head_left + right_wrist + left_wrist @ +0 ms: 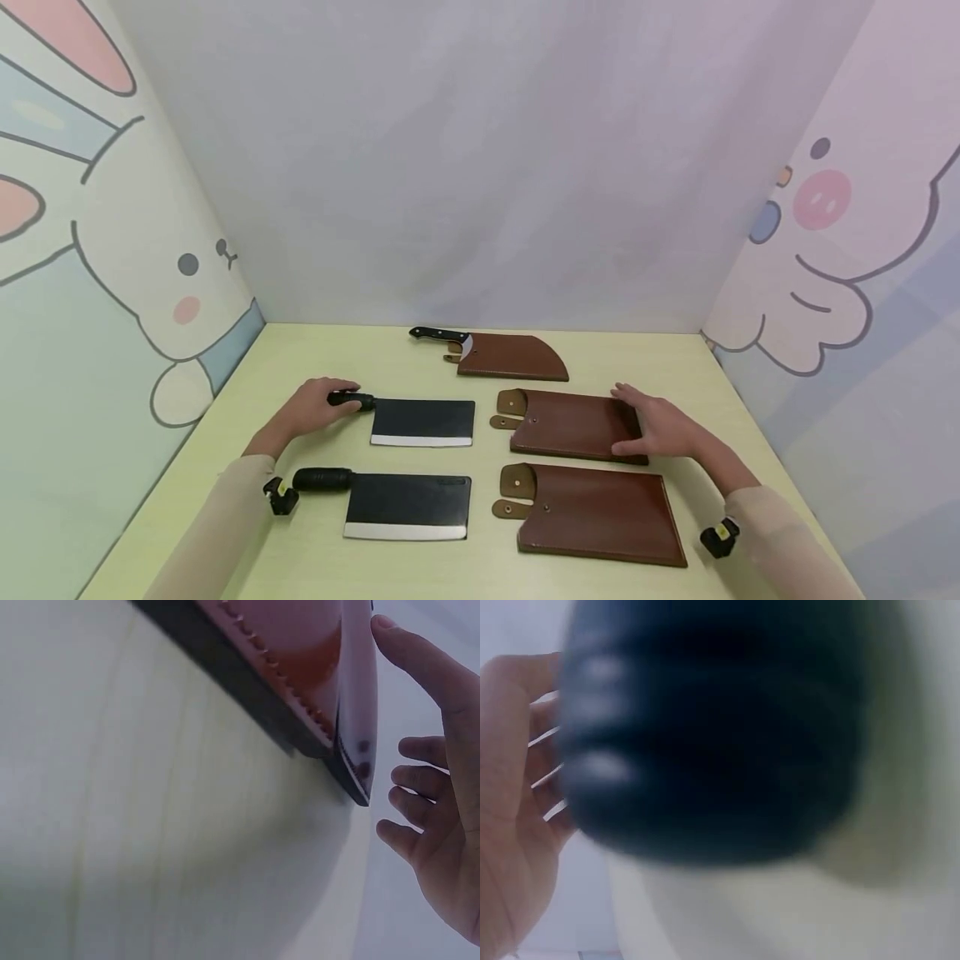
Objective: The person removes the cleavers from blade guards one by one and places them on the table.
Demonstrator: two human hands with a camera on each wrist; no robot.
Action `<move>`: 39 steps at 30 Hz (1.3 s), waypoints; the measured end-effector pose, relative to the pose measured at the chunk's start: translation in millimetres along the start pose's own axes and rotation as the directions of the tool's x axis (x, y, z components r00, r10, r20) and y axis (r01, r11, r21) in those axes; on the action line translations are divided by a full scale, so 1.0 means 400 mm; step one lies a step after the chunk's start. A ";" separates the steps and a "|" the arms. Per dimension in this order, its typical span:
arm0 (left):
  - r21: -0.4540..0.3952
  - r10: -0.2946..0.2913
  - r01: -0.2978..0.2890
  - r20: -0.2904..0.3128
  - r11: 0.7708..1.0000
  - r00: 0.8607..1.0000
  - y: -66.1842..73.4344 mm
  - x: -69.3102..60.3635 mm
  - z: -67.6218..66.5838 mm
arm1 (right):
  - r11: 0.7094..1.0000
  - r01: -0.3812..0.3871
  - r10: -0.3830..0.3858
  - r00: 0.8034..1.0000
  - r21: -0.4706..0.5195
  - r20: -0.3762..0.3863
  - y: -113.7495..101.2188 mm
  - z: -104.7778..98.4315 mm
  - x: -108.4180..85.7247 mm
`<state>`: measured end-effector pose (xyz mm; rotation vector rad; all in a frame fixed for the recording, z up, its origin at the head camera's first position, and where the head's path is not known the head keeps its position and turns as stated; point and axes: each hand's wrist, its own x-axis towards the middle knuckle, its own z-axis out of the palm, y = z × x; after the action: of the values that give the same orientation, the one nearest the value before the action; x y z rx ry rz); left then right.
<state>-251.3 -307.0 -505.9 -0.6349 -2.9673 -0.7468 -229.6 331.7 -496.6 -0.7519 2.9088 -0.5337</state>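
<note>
Around the black handle of the farther cleaver (423, 419), my left hand (315, 407) spreads its thumb and fingers; firm contact cannot be told. In the left wrist view a blurred black handle (712, 735) blocks much of that hand (517, 802). Spanning the right end of the middle brown leather sheath (573, 423), my right hand (660, 425) has its thumb on the near side and fingers on the far side. The right wrist view shows its fingers relaxed and spaced beside the sheath's stitched edge (277, 667).
A nearer cleaver (408, 504) lies parallel, close to my left forearm. Another brown sheath (600, 510) lies in front on the right. At the back, a black-handled knife (441, 335) sits in a curved sheath (513, 357). Walls enclose the pale table (315, 558) at the back and sides.
</note>
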 end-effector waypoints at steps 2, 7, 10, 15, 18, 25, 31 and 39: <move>-0.004 0.000 0.000 -0.012 1.000 1.000 0.015 0.009 -0.004 | 1.000 0.004 -0.004 1.000 0.003 -0.013 -0.006 -0.011 0.011; -0.001 -0.016 0.015 -0.019 1.000 1.000 0.054 0.047 -0.009 | 1.000 -0.003 0.004 1.000 0.008 -0.018 -0.027 -0.030 0.048; -0.009 -0.029 0.028 -0.020 1.000 0.999 0.073 0.071 -0.009 | 1.000 -0.016 0.016 1.000 0.017 -0.020 -0.044 -0.037 0.074; -0.026 -0.041 0.040 -0.031 0.999 0.999 0.094 0.113 0.003 | 0.999 -0.015 0.017 0.999 0.036 -0.048 -0.063 -0.040 0.118; -0.015 -0.050 0.050 -0.039 0.999 0.998 0.104 0.140 0.015 | 0.999 -0.003 0.006 0.998 0.044 -0.069 -0.066 -0.033 0.144; -0.011 -0.085 0.085 -0.053 0.996 0.995 0.128 0.195 0.015 | 0.997 0.003 0.003 0.997 0.076 -0.079 -0.077 -0.016 0.196; -0.028 -0.082 0.081 -0.040 0.996 0.996 0.148 0.246 -0.003 | 0.996 -0.023 0.030 0.997 0.089 -0.074 -0.088 -0.004 0.235; -0.044 -0.110 0.110 -0.003 0.993 0.994 0.136 0.323 0.010 | 0.995 -0.065 0.070 0.995 0.082 -0.065 -0.095 0.023 0.295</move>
<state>-348.2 -212.2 -470.6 -0.4731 -3.0091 -0.8217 -314.0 240.7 -491.6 -0.6353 2.9417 -0.6757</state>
